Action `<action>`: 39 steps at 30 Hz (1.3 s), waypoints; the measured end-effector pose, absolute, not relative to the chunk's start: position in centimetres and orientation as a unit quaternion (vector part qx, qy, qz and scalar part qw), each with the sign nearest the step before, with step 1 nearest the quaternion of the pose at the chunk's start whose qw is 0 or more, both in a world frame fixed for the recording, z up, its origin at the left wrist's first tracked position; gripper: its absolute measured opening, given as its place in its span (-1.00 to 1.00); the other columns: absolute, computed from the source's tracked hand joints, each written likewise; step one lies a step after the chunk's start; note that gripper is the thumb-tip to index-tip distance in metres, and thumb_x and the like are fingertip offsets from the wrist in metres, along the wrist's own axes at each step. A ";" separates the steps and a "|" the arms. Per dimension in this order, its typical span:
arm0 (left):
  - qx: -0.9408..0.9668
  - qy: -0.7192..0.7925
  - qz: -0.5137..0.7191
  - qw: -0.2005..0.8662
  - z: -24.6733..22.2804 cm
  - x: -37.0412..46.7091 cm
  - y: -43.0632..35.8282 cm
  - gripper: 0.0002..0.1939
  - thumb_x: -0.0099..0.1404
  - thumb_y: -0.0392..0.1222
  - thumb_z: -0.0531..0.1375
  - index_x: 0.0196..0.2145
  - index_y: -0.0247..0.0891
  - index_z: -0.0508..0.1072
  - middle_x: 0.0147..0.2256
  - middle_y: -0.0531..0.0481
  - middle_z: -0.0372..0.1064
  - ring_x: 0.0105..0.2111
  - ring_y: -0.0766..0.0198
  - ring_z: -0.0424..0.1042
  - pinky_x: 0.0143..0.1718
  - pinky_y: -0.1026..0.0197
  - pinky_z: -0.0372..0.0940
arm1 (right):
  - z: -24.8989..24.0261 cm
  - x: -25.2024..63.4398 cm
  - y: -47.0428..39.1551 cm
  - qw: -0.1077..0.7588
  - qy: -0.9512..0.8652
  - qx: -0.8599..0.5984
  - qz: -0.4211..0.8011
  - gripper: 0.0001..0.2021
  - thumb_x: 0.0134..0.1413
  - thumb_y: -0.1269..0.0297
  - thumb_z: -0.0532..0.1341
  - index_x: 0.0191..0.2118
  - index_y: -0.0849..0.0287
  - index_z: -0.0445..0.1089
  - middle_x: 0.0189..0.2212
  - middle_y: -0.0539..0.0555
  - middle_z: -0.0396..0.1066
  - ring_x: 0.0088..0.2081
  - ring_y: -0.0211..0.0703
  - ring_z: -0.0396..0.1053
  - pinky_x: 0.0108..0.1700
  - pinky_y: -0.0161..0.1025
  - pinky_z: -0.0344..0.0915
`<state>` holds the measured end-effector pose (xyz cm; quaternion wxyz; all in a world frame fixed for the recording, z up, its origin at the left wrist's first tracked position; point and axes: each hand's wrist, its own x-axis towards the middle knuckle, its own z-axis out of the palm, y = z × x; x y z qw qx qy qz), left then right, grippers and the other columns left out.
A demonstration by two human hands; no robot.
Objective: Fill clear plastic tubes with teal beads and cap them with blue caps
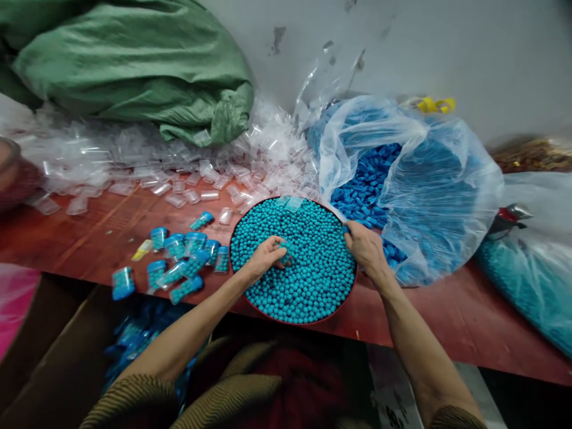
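Note:
A round red-rimmed tray [356, 280] full of turquoise beads [308, 286] sits at the table's front edge. Over the beads, my left hand [267, 259] is closed on a small clear plastic vial [288, 251] with beads in it; part of the vial is hidden by the fingers. My right hand [365, 245] is at the tray's right rim, its fingers pinched on a small blue cap [346, 228]. Left of the tray lie several filled vials [174, 274] with blue caps. A clear empty vial [295, 204] rests on the beads at the far rim.
Many empty clear vials [192, 195] are heaped behind, under a green sack [147, 65]. An open plastic bag [429, 196] of blue caps [366, 185] stands right of the tray. A bag of turquoise beads [527, 280] lies at the far right of the red table [451, 316].

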<state>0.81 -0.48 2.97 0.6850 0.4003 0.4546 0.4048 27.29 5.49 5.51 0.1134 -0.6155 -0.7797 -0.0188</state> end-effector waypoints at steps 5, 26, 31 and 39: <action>0.432 0.445 0.396 0.677 3.1 0.7 -1.3 -0.53 0.05 -0.03 0.27 -0.13 -0.29 0.30 -0.36 0.00 0.43 -0.44 0.28 0.47 -0.49 0.30 0.30 | 5.0 22.5 3.3 -0.015 -0.848 -0.529 0.040 -0.76 0.14 0.50 -0.03 -0.21 0.21 0.34 -0.30 0.16 0.42 -0.27 -0.10 0.35 -0.29 -0.25 0.14; 0.466 0.427 0.409 0.658 2.0 0.6 -1.6 -0.64 0.14 -0.08 0.19 -0.15 -0.27 0.23 -0.39 0.07 0.31 -0.51 0.39 0.35 -0.55 0.35 0.24 | 5.3 20.2 2.4 0.182 -0.861 -0.443 0.172 -0.75 0.17 0.34 0.08 -0.04 0.18 0.34 -0.18 0.13 0.49 -0.18 -0.09 0.44 -0.16 -0.22 0.30; 0.498 0.423 0.421 0.629 1.6 0.7 -1.7 -0.68 0.19 -0.12 0.14 -0.13 -0.26 0.21 -0.36 0.09 0.25 -0.57 0.47 0.23 -0.60 0.38 0.20 | 5.6 18.2 0.9 0.246 -0.820 -0.432 0.286 -0.72 0.15 0.32 0.09 -0.04 0.13 0.40 -0.26 0.07 0.52 -0.25 -0.14 0.47 -0.18 -0.22 0.36; 0.514 0.414 0.423 0.621 2.1 1.1 -2.2 -0.54 0.21 -0.19 0.10 0.06 -0.25 0.17 -0.38 0.08 0.24 -0.57 0.46 0.19 -0.57 0.37 0.20 | 5.7 17.8 -0.1 0.265 -0.800 -0.462 0.277 -0.73 0.16 0.29 0.08 -0.13 0.12 0.50 -0.38 0.05 0.55 -0.40 -0.16 0.47 -0.29 -0.25 0.37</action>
